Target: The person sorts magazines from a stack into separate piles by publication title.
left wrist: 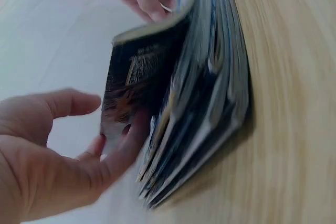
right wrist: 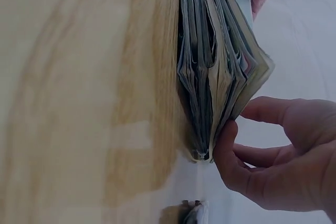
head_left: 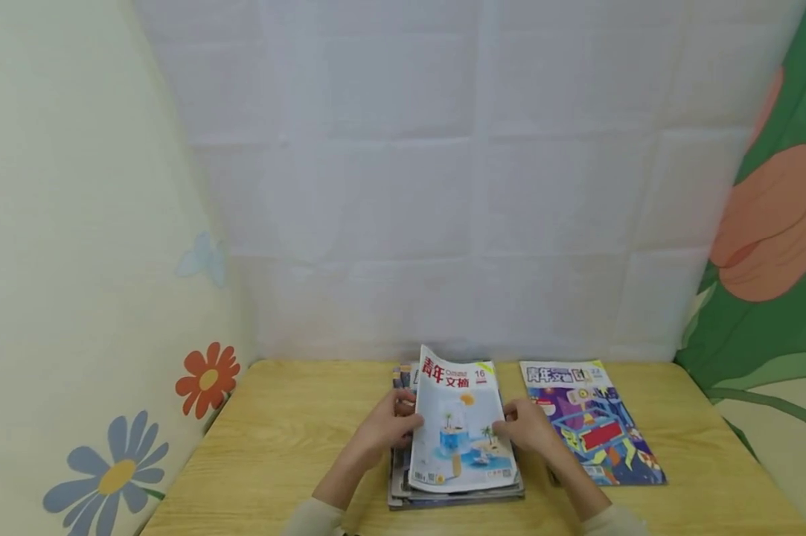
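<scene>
Where the left hand and the right hand flank it, a pale-blue magazine tops a stack of magazines

As the head view shows, the pale-blue magazine lies slightly askew on the stack of magazines, its upper-left corner bent up. The stack sits on a wood-grained desk. The left hand is at the magazine's left edge; the right hand is at its right edge, thumb on the front. Just beside the right hand, a purple magazine lies on the desk. Behind hangs a creased white sheet; a red flower and a blue flower are painted on the left wall.

In the left wrist view, a top edge stands lifted off the stack, baring a dark underside. The left hand's thumb and fingers are apart, the thumb tip at that edge; whether they pinch it, I cannot tell.

In the right wrist view, the stack's layered edges bulge outward. The right hand's thumb and bent fingers are clamped on the pale-blue magazine's edge, the thumb tip hidden behind it.
</scene>
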Demonstrator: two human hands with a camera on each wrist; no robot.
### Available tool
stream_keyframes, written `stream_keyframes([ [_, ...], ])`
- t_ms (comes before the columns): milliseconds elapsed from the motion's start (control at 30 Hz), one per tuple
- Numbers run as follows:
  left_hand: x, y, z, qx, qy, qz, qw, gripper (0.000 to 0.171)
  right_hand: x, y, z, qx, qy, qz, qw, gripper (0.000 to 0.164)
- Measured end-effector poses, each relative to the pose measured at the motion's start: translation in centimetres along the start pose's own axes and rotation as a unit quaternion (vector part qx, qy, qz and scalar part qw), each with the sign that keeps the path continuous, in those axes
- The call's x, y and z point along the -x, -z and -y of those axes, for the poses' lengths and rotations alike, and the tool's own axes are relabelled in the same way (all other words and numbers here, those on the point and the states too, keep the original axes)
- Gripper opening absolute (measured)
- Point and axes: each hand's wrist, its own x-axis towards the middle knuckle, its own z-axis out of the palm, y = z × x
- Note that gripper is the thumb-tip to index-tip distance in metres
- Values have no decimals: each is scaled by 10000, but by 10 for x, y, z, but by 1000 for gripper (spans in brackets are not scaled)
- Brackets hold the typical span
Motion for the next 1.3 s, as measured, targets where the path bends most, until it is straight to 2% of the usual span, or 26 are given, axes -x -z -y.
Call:
stream_keyframes([
  [100,0,-2,-1,451,99,276,9986,51,1,1,-2,-261,-288,-37,9992,40],
  [200,0,-3,-2,808,41,331,9962,53,0,2,-4,-716,-660,2,9952,38],
  [333,0,-3,-4,1217,-107,409,9917,55,0,3,-9,-1145,-851,37,9898,36],
  [500,0,-2,-13,1489,-298,582,9867,54,1,5,-13,-1583,-878,129,9834,40],
  [700,-3,-4,-22,1702,-346,787,9817,56,3,10,-19,-2023,-936,352,9742,51],
  [933,-13,-11,-27,1876,-443,892,9772,54,8,31,-27,-2697,-884,513,9575,52],
  [1133,-26,-26,-25,2190,-281,796,9721,58,12,59,-34,-3195,-604,670,9433,56],
  [1300,-36,-46,-24,2510,-65,827,9644,58,14,82,-44,-3346,-574,588,9388,61],
])
